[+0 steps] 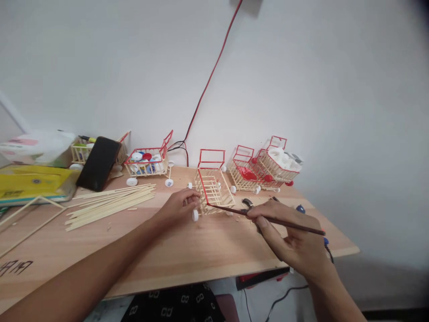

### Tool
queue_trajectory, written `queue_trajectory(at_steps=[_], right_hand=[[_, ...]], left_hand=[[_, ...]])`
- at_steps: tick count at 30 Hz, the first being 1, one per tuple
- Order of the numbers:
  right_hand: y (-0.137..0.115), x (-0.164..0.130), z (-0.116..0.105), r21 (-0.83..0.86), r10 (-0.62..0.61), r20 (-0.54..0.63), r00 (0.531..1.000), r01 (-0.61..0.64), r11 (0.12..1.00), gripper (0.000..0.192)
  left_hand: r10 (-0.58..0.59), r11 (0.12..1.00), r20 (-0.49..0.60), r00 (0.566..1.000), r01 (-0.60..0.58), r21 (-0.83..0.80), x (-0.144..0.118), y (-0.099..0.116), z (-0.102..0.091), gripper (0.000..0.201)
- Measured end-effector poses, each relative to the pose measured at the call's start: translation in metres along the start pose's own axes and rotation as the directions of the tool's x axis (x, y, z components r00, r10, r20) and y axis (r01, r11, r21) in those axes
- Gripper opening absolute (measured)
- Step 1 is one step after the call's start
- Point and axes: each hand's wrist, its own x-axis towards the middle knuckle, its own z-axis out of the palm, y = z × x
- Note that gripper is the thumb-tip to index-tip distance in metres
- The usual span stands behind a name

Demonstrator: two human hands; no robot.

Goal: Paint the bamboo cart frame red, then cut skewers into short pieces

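Near the counter's (pixel 187 255) back edge, a stick cart (pixel 214 190) is steadied by the left hand (pixel 179 206), fingers curled on its near-left corner, while a thin brush (pixel 268 219), pinched in the right hand (pixel 295 243), is laid leftward onto the cart's near rim.

The left hand (pixel 181 206) grips the near end of a small stick cart (pixel 214 188) with a red rim and white wheels, standing on a wooden table (pixel 187 250), while the right hand (pixel 291 237) holds a thin brush (pixel 268 219) whose tip touches the cart's red edge. Behind, more little carts (pixel 264 167) stand along the white wall (pixel 318 89), one cart (pixel 147 162) filled with bottle caps. To the left lie a bundle of sticks (pixel 110 203), a dark phone (pixel 98 163) propped upright and a yellow box (pixel 33 183), and a red cable (pixel 211 76) runs up the wall.
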Motion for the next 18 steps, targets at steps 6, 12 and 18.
queue_trajectory(at_steps=[6,12,18], right_hand=[[0.002,-0.006,0.001,0.077,0.123,-0.067,0.99,-0.118,0.99,0.02],[0.007,-0.004,0.011,0.149,0.337,-0.196,0.921,-0.312,0.938,0.014],[0.014,-0.005,0.015,0.15,0.436,-0.231,0.87,-0.411,0.899,0.018]], left_hand=[[-0.007,1.0,-0.012,1.0,0.007,0.01,0.0,-0.002,0.001,0.026],[-0.003,1.0,-0.005,1.0,0.003,0.003,0.0,-0.001,0.0,0.026],[-0.002,1.0,-0.004,1.0,0.002,0.024,0.001,-0.001,0.0,0.025]])
